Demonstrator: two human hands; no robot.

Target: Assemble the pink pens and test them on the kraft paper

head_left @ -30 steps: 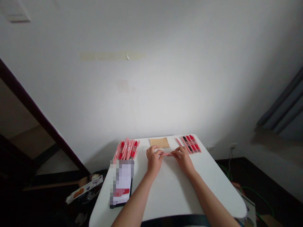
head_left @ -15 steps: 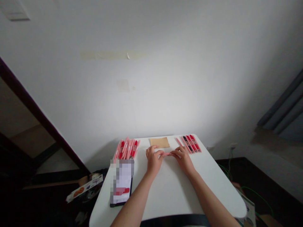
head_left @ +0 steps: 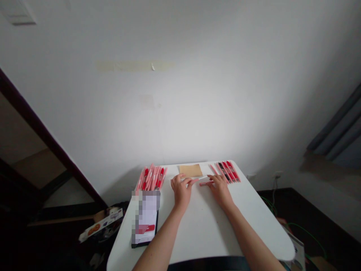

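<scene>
you have the white, round-cornered table (head_left: 205, 226) under your forearms, with a dark-edged rectangular phone (head_left: 148, 214) on its left side (the screen is mostly blurred out). your left hand (head_left: 181, 192) and right hand (head_left: 222, 192) face each other mid-table. beyond the phone lies the heap of pink and red pens (head_left: 152, 178); past your right hand, the slanted row of pink, red and black pens (head_left: 232, 171); between, the tan paper rectangle (head_left: 190, 170). half a second ago one pink stick bridged your hands; now it's parted, so the pen looks opened up. your left fingers pinch a slim pink tube (head_left: 194, 181), your right ones a second pink piece (head_left: 203, 184). the thin whitish rod (head_left: 202, 178) runs from the tube toward your right fingertips; whether they grip it, i can't tell.
</scene>
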